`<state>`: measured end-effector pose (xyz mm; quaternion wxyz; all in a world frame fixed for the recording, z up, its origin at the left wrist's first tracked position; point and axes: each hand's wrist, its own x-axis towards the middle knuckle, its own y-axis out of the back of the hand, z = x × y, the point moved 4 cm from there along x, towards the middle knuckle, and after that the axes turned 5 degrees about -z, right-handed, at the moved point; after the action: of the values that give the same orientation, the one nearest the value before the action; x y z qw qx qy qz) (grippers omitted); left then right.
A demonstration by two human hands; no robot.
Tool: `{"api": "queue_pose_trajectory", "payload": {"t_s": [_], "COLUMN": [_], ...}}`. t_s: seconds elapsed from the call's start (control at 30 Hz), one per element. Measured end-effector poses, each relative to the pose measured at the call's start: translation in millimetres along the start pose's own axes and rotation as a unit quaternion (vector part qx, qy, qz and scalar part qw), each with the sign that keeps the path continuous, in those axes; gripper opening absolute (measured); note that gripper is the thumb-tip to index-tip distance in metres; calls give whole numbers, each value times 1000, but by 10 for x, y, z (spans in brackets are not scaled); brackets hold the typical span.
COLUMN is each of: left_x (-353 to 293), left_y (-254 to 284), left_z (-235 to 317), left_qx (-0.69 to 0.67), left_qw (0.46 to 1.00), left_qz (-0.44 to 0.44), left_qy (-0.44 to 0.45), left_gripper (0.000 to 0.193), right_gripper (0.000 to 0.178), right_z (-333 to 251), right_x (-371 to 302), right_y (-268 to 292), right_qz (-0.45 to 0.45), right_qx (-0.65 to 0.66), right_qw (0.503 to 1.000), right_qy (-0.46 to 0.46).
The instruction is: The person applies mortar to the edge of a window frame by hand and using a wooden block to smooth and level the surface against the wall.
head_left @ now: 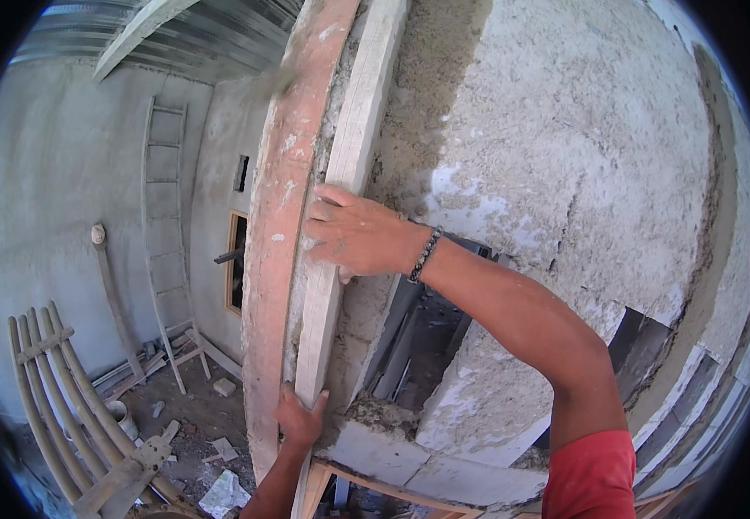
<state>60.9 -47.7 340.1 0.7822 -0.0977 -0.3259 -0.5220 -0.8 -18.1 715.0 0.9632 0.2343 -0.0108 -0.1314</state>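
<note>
Batten (319,303) could twist or slide if either grip eases

The rough wall (600,156) spreads to the right of the batten; its lumpy mortar could keep the wood from bedding flat, or shed grit under it. The orange board (275,251) runs along the batten's left side, and a sideways knock might push the two out of line. The batten itself stands steeply along the wall's edge, long enough that uneven pressure would probably swing its top. Low on the batten's right, a dark opening (427,346) leaves less to brace against. The right hand (362,235) has its fingers clamped over the batten's middle; the left hand (300,417) pinches it lower down, thumb and fingers on opposite sides, where a slip could scrape knuckles. Right of the batten, the beaded bracelet (427,253) might snag on the coarse surface.
</note>
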Motion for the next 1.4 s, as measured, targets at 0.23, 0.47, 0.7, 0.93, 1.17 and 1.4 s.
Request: {"api": "queue_pose_trajectory", "payload": {"t_s": [0.23, 0.47, 0.7, 0.93, 1.17, 1.4], "left_x": [-493, -487, 181, 229, 28, 308], "left_y": [-235, -195, 32, 18, 12, 46], "left_z": [-143, 434, 602, 521, 625, 504], "left_qx": [48, 13, 22, 2, 4, 21], "left_qw": [998, 994, 998, 998, 997, 997], "left_qz": [-45, -50, 11, 20, -12, 36], "left_qy": [-3, -93, -54, -60, -70, -58], "left_gripper": [59, 57, 54, 56, 55, 55], "right_gripper": [37, 38, 48, 50, 42, 45], "right_z": [-485, -386, 347, 368, 205, 484], "right_x": [-423, -950, -391, -242, -538, -60], "right_y": [110, 532, 487, 385, 508, 358], "right_qz": [-17, -15, -39, -32, -49, -63], "right_qx": [5, -15, -8, -39, 7, -10], "right_qw": [999, 997, 998, 998, 997, 997], "right_qy": [-40, -75, -44, -35, -67, -37]}}
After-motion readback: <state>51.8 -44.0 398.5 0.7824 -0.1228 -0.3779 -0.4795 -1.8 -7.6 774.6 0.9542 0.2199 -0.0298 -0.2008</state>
